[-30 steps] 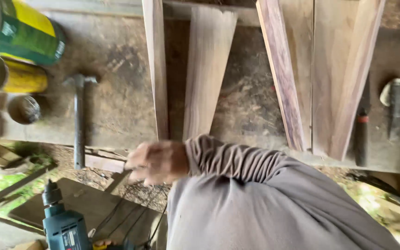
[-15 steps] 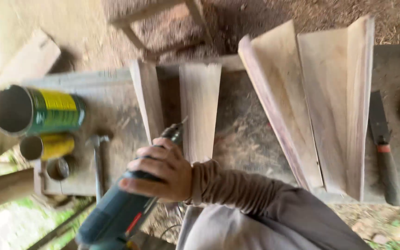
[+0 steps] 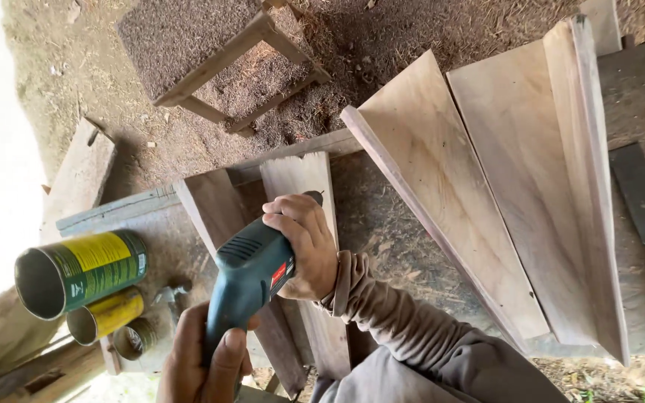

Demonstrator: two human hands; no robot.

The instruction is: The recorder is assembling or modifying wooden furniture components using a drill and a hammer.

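Teal plastic fills the middle of the view now: the power drill, which half a second ago was only being lifted in from the lower left by one hand, is gripped by both and brought down onto the work. The right hand is wrapped over the front of the drill body, its fingers curled tight around the nose, while the left hand is closed around the handle from below. The bit tip is set against the upper part of the narrow pale board, which lies on the tabletop beside a darker board. Drilling looks about to be started; no dust is seen yet. Green and yellow cans lie untouched at the left, and the large funnel-shaped wooden panels rest to the right.
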